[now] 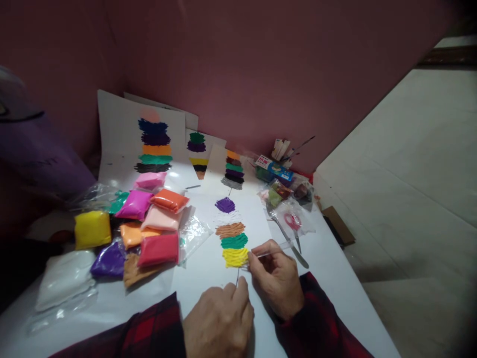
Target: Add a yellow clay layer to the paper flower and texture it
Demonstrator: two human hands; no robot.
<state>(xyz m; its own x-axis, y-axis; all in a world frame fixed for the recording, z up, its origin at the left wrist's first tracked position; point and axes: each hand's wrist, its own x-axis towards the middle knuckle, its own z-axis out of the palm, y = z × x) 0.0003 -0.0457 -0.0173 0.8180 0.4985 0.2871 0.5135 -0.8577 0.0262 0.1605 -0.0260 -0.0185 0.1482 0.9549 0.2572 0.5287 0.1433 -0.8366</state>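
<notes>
A sheet of white paper (201, 266) lies before me with textured clay bands: purple (225, 205), white, brown, green (234, 241) and yellow (234, 257). My right hand (278, 278) pinches a thin, clear plastic stick (281, 247) at the yellow band's right edge. Just below that band is my left hand (219, 318), its fingers curled and its back towards me. A thin dark line (237, 276) runs from the yellow to its fingertips; whether this is a tool or a drawn stroke I cannot tell.
Packets of coloured clay (158, 248) are heaped on the left. Finished sheets (115, 134) lean on the wall behind. To the right are a metal spatula (300, 256), pink-handled scissors (292, 221), bagged clay (278, 191), a blue box (276, 168) and the table's edge.
</notes>
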